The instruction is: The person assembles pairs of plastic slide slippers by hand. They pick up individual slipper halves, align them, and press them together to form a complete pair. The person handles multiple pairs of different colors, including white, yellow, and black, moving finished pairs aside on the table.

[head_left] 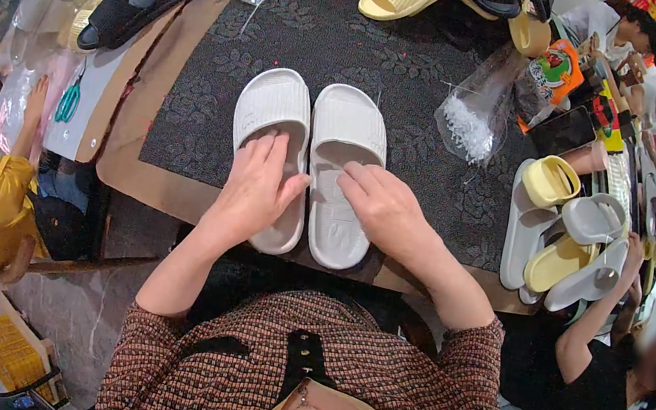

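Two pale grey slide slippers lie side by side on the dark patterned mat (285,31), their ribbed straps at the far end. My left hand (255,178) reaches into the left slipper (274,101), fingers stretched under the near edge of its strap and thumb spread out to the right. Over the right slipper (351,116) my right hand (382,204) is bent, its fingers pressed together at the footbed just below the strap. Whatever those fingers pinch, if anything, is too small or hidden to make out.
A clear bag of small white pieces (468,132) lies right of the slippers. Grey and yellow slippers (559,258) pile up at the right edge. Green-handled scissors (68,103) and a black slipper (142,7) are on the left. Other people work on both sides.
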